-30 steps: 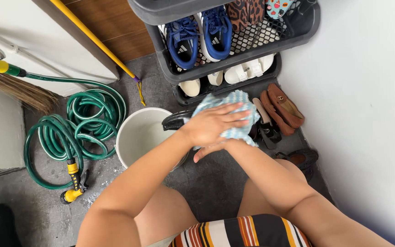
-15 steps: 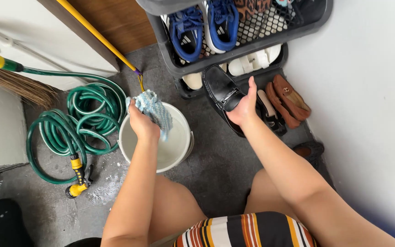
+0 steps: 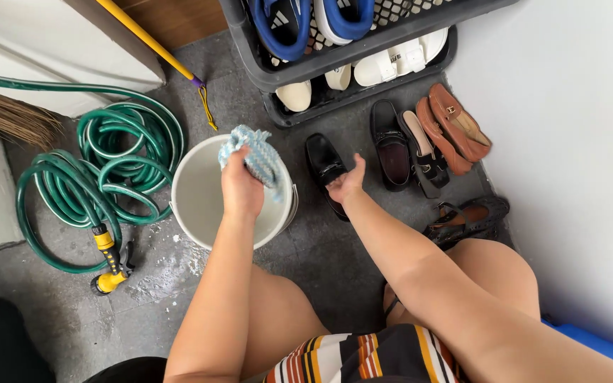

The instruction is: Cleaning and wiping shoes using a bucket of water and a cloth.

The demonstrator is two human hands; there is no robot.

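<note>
While we crouch on the grey floor (image 3: 335,276), a dark shoe rack (image 3: 342,60) with blue sneakers (image 3: 313,21) stands ahead and a coiled green hose (image 3: 101,177) lies to our left. Between them sits a white bucket (image 3: 196,195). Our left hand (image 3: 241,190) clenches a light blue cloth (image 3: 253,154) above the bucket's rim. Our right hand (image 3: 347,186) grasps the heel end of a black loafer (image 3: 323,164) resting on the floor just beside the bucket.
</note>
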